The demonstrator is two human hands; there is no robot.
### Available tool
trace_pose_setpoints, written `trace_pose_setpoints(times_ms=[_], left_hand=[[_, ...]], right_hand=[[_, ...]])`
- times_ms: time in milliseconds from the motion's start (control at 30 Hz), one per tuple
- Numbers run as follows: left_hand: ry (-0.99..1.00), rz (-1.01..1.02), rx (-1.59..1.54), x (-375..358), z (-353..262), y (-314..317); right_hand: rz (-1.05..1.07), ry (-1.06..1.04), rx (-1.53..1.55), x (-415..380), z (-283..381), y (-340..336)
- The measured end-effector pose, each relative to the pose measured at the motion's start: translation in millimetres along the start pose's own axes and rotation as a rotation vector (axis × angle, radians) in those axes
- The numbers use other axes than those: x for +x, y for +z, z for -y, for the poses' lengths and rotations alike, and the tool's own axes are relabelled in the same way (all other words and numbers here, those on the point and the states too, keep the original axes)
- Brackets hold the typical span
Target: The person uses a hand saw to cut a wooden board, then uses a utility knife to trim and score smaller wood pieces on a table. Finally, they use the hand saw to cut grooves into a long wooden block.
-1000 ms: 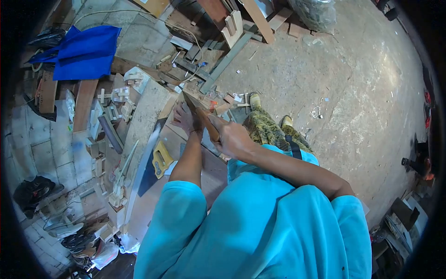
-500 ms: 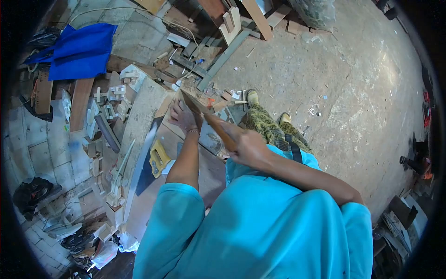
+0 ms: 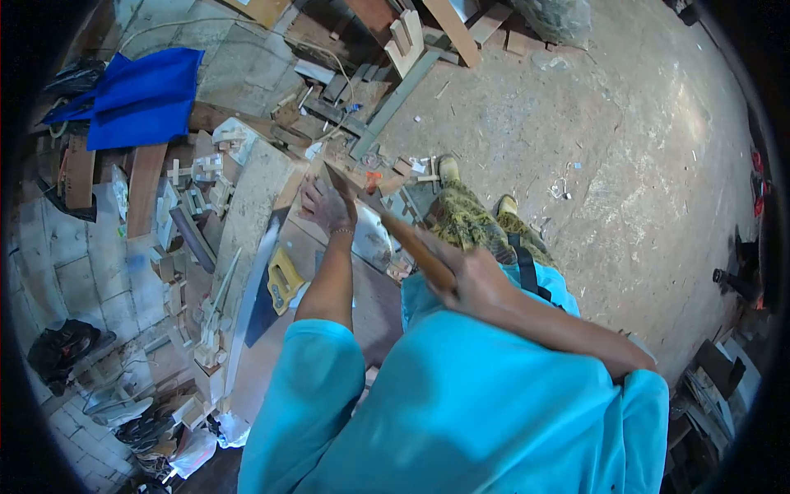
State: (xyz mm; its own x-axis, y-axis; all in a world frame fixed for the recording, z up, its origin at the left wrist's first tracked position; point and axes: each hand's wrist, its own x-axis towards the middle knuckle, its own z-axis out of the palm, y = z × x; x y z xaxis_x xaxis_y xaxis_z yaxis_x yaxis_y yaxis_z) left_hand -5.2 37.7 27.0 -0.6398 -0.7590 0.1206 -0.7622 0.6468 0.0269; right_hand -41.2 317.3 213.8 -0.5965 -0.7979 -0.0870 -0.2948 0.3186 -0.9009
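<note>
My left hand (image 3: 327, 204) lies spread on the wood at the corner of the workbench (image 3: 262, 177), fingers stretched out. Beside its thumb side runs the thin blade of a saw (image 3: 418, 253), angled from the bench corner back toward my body. My right hand (image 3: 477, 280) is closed round the saw's long wooden handle, in front of my waist. The blade's far end is close to my left hand; its exact contact with the wood is hard to make out. Left of my forearm, a second saw (image 3: 285, 280) with a yellow handle rests on the bench.
Small wooden pieces (image 3: 206, 169) crowd the bench's left side. A blue cloth (image 3: 144, 97) drapes over boards at upper left. Planks (image 3: 395, 103) and offcuts lie beyond the bench. My feet (image 3: 448, 169) stand on a dusty concrete floor (image 3: 625, 156) strewn with chips.
My right hand has drawn the saw back toward my body, to the lower right. My left hand stays in the same place on the wood.
</note>
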Motion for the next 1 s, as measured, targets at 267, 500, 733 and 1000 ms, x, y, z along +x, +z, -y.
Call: trace_pose_setpoints(times_ms=[267, 500, 733, 1000], left_hand=[[-0.103, 0.03, -0.126, 11, 3, 12], [-0.013, -0.027, 0.037, -3, 1, 4], [0.034, -0.06, -0.008, 9, 23, 38], [-0.021, 0.009, 0.006, -1, -5, -5]], right_hand=[[-0.018, 0.03, -0.064, 61, -20, 33], [0.011, 0.049, 0.034, -9, 5, -14], [0.025, -0.009, -0.122, 62, -26, 41], [0.02, 0.029, -0.032, -8, 7, -22]])
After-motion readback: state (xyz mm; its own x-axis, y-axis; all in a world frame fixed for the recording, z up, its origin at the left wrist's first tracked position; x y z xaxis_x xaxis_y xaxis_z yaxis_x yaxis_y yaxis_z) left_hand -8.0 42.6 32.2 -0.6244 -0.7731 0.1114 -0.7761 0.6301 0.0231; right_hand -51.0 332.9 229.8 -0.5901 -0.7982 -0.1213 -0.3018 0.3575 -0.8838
